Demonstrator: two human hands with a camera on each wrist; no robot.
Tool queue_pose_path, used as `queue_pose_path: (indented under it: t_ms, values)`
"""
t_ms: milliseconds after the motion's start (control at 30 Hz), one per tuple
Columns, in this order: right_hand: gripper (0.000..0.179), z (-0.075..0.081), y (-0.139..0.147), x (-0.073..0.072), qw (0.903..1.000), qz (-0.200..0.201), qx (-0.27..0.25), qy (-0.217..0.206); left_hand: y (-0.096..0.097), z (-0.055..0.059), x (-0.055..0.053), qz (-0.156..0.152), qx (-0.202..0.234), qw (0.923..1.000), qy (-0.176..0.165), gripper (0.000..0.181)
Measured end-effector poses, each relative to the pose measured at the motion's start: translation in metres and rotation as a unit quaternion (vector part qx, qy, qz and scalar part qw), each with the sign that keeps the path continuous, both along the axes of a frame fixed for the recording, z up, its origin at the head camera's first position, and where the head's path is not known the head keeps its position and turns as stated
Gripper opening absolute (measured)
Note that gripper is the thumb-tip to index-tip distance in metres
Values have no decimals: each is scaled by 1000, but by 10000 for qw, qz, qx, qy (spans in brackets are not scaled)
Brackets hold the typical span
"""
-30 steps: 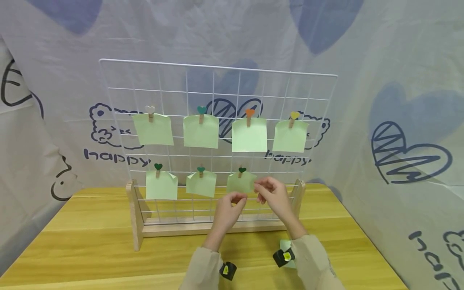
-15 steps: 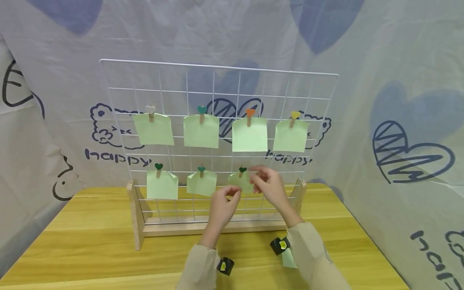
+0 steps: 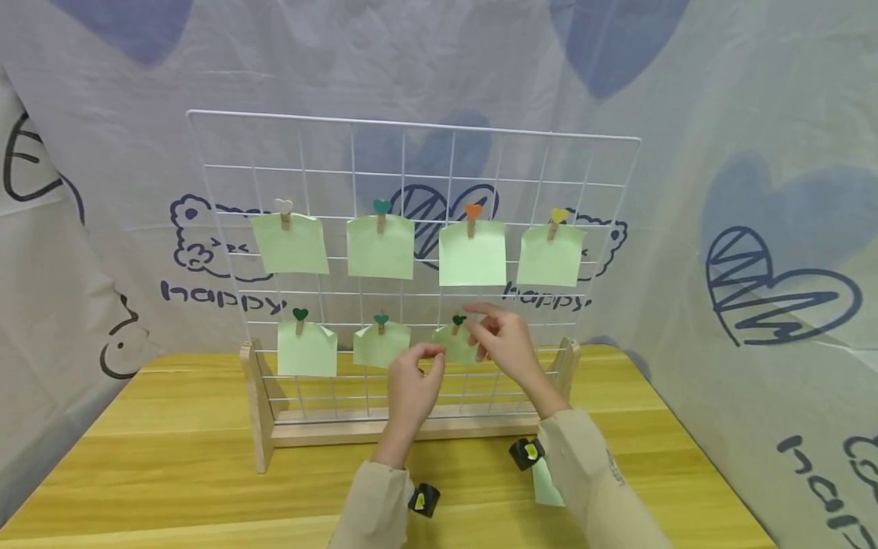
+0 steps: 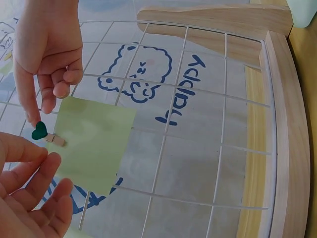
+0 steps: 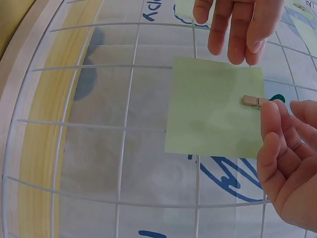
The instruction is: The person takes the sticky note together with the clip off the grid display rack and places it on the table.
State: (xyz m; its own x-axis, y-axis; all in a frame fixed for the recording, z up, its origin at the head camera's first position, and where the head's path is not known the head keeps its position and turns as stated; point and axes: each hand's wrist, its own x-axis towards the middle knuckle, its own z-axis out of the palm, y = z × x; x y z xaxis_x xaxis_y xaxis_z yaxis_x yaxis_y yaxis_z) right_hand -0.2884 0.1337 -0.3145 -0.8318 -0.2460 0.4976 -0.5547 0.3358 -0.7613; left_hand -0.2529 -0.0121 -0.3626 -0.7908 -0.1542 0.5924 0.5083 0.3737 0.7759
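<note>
A light green paper note (image 3: 449,347) hangs on the white wire grid (image 3: 411,124), under a small wooden clip with a dark green heart (image 4: 39,130). My right hand (image 3: 511,347) is beside the clip, index finger and thumb apart at the heart; a fingertip looks to touch it in the left wrist view. My left hand (image 3: 414,385) is by the note's lower left edge, fingers bent loosely, nothing between them. In the right wrist view the left hand's fingers (image 5: 237,37) stand off from the note's edge. Contact between the right thumb and the clip cannot be made out.
Other green notes (image 3: 471,255) hang in two rows, each under a heart clip. The grid stands in a wooden base (image 3: 329,436) with side legs. A loose green sheet (image 3: 546,484) lies on the wooden table (image 3: 171,488) under the right sleeve. A printed cloth (image 3: 768,191) hangs behind.
My right hand has moved from the note's right edge up and left to the clip. The left hand has let go of the note's bottom edge and shifted left and slightly up.
</note>
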Motion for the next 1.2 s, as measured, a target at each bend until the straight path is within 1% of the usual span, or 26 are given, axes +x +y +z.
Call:
queue_pose_path:
  t_ms: [100, 200, 333, 433, 633, 833, 1200]
  values:
    - [31, 2, -1, 0, 9998, -27, 196, -83, 0, 0, 0, 139, -13, 9998, 116, 9]
    - [33, 3, -3, 0, 9988, -55, 434, -199, 1, -1, 0, 206, 3, 9995, 250, 8]
    - [34, 5, -5, -1, 9969, -77, 679, -383, 1, 0, -1, 227, 68, 9988, 420, 8]
    - [35, 5, -7, -1, 9952, -67, 811, -537, 2, 0, -1, 193, 143, 9986, 478, 11]
    - [36, 7, -9, -1, 9933, -59, 920, -695, 3, 0, -2, 59, 275, 9989, 363, 16]
    - [35, 8, -9, -1, 9934, -80, 899, -704, 5, -1, -3, 34, 318, 9989, 351, 17]
    - [31, 7, -10, -2, 9934, -172, 930, -646, 5, -3, -3, -37, 292, 9994, 205, 17]
